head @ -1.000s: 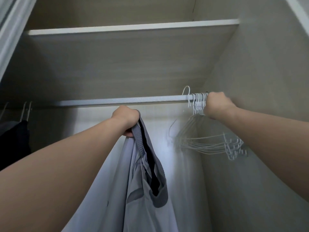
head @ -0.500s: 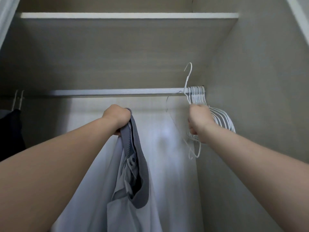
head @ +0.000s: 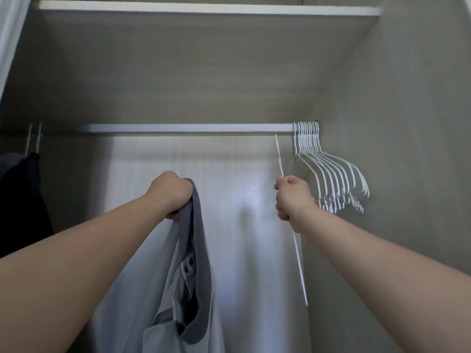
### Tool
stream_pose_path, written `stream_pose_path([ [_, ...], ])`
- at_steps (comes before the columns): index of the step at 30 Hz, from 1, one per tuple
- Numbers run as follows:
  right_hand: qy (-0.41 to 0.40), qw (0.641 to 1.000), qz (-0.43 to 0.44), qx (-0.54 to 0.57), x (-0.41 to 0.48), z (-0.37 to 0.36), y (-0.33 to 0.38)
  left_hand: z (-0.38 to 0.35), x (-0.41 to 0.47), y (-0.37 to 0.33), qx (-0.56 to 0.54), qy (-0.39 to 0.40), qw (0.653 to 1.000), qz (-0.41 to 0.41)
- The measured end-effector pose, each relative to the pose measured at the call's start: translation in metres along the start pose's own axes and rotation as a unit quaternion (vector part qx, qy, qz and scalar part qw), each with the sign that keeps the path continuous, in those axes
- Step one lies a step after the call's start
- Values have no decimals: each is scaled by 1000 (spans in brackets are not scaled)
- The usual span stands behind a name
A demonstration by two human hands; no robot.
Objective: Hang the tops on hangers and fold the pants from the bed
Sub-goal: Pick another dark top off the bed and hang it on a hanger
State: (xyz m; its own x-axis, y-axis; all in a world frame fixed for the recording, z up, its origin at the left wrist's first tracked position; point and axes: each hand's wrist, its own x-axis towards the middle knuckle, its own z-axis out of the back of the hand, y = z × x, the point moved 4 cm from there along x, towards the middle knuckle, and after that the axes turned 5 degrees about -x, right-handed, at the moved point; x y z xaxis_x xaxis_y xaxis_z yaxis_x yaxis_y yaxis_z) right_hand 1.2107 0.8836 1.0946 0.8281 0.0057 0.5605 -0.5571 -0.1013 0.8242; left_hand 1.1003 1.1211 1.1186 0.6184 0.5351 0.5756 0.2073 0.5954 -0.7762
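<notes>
Left hand is fisted round the collar of the grey top, which hangs straight down from it. Right hand grips one white hanger, hook just under the rail, beside the bunch of spare hangers. Wardrobe shelf overhead, dark garment far left.

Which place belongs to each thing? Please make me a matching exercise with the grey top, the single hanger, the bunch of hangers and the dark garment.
Things:
1. grey top
2. single hanger
3. bunch of hangers
4. dark garment

Places:
A. right end of the rod
B. gripped in the right hand
C. hanging at the left end of the rod
D. gripped in the left hand

Pairs: 1-D, 2-B, 3-A, 4-C
</notes>
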Motion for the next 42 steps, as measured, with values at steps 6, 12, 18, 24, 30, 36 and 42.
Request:
stream_pose_path([
  [6,-28,992,96,-80,-33,10,12,-14,-17,19,-32,22,999,36],
  [12,-72,982,131,-111,-81,41,58,-9,-58,-2,-47,17,997,55],
  [18,-65,976,186,-98,-164,112,95,9,-128,-55,-54,-4,998,26],
  [24,-7,985,163,-63,-272,218,100,-1,-241,-101,-54,-23,998,28],
  [30,73,991,107,-42,-387,320,77,-37,-358,-119,-52,20,994,93],
  [36,131,991,16,-32,-505,401,31,-68,-464,-81,-32,65,971,226],
  [42,137,986,-52,-84,-615,466,-19,-102,-569,-16,-8,114,944,309],
])
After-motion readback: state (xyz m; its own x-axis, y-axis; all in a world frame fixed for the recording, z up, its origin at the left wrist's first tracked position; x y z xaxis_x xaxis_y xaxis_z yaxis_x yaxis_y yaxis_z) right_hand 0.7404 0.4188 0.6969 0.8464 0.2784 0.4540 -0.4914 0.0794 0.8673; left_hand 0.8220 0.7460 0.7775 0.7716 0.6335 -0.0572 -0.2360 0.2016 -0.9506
